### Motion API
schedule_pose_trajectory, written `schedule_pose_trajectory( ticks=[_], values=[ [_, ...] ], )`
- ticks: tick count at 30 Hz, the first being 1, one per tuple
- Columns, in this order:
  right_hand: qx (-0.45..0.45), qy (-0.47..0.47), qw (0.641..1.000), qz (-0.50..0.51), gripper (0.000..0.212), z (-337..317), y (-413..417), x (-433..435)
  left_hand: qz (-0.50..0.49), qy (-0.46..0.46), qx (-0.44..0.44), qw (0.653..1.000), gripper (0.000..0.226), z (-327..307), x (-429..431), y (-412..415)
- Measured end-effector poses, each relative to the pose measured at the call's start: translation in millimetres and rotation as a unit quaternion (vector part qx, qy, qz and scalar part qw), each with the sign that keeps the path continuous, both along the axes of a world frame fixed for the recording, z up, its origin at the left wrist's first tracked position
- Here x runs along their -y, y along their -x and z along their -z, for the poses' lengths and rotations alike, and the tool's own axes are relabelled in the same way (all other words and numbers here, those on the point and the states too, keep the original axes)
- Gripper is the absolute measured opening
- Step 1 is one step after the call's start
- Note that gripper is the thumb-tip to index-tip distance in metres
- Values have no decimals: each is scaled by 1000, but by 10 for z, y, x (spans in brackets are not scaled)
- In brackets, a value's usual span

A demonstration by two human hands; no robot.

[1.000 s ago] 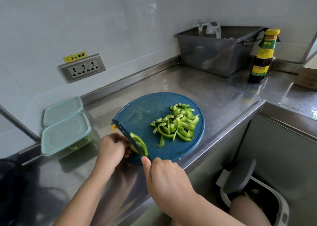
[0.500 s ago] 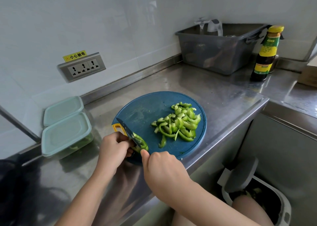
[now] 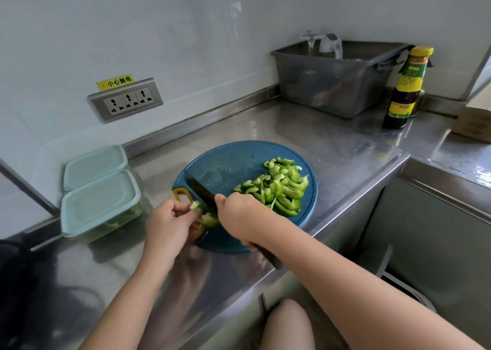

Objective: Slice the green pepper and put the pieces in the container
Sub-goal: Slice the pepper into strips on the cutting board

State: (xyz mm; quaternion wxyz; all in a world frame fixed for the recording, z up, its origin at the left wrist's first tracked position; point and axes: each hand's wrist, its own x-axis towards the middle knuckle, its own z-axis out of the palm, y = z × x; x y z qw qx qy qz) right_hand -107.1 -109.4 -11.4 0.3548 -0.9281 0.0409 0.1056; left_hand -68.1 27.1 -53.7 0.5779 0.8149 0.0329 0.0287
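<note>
A round blue cutting board [image 3: 228, 164] lies on the steel counter with a pile of green pepper slices [image 3: 279, 187] on its right half. My left hand [image 3: 170, 222] pinches a small remaining pepper piece [image 3: 206, 217] at the board's near left edge. My right hand [image 3: 239, 211] grips a dark knife [image 3: 200, 189], blade lying across the board beside that piece. Two lidded pale green containers [image 3: 99, 203] sit to the left; the nearer one holds some green pieces.
A grey plastic tub [image 3: 334, 84] stands at the back right with a dark sauce bottle [image 3: 406, 89] beside it. A wall socket [image 3: 126, 101] is behind the board. The counter edge drops off just right of the board; a bin sits below.
My right hand moved forward over the board's near edge, and the knife blade now lies flatter and further onto the board. My left hand shifted slightly with the small pepper piece.
</note>
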Motion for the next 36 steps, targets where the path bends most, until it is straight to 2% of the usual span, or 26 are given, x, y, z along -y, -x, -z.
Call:
schedule_pose_trajectory(
  ticks=[2,3,4,12,18,23,29,36],
  values=[
    [-143,-125,980,61,44,-69,-15,174,-10,10,21,1000,10,-28,-53,-7],
    [-194,-190,959,87,49,-98,-13,265,-7,8,27,1000,11,-39,-65,-3],
    [-209,-223,949,83,52,-91,-33,359,1,10,28,1000,14,-49,-58,5],
    [-127,-266,953,72,48,-336,-8,805,52,46,-5,998,19,-52,50,68],
    [5,-131,989,69,58,-146,418,437,30,52,-22,998,18,1,27,45],
    [79,-47,994,56,60,238,632,164,14,-7,10,1000,16,30,60,75],
    [109,-15,993,43,52,367,665,21,7,-44,27,999,18,38,87,89],
    [113,104,988,4,47,346,734,-90,5,10,-25,1000,24,11,86,51]
  ],
)
